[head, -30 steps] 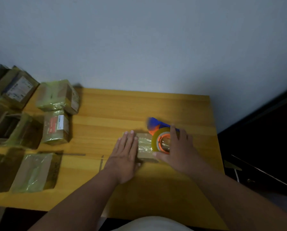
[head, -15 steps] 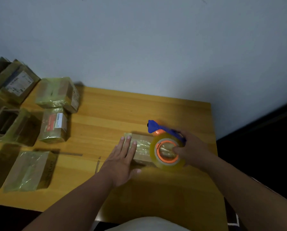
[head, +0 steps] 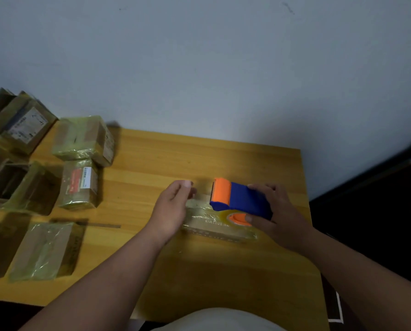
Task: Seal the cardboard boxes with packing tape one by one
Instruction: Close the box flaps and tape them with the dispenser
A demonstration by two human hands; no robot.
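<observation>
The small flat cardboard box (head: 217, 225), already shiny with tape, sat mid-right on the yellow wooden desk (head: 152, 163). Right hand (head: 279, 216) had its grip clamped on the blue-and-orange tape dispenser (head: 239, 200) over it; left hand (head: 172, 209) at the box's left end, fingers loosely curled. Taped boxes (head: 80, 161) piled far left.

This looks like a small packing corner in a plain room, perhaps a home or a back room; which one cannot be told. A bare wooden bench (head: 152, 163) stands pushed against an unadorned pale wall (head: 199, 68). Along its left side sits a crowd of small cardboard boxes (head: 83, 139), most wrapped in shiny clear tape and some bearing printed shipping labels (head: 28, 126). A blue and orange tape dispenser (head: 240, 199) is the only tool in sight. Dark furniture (head: 378, 211) stands to the right.
</observation>
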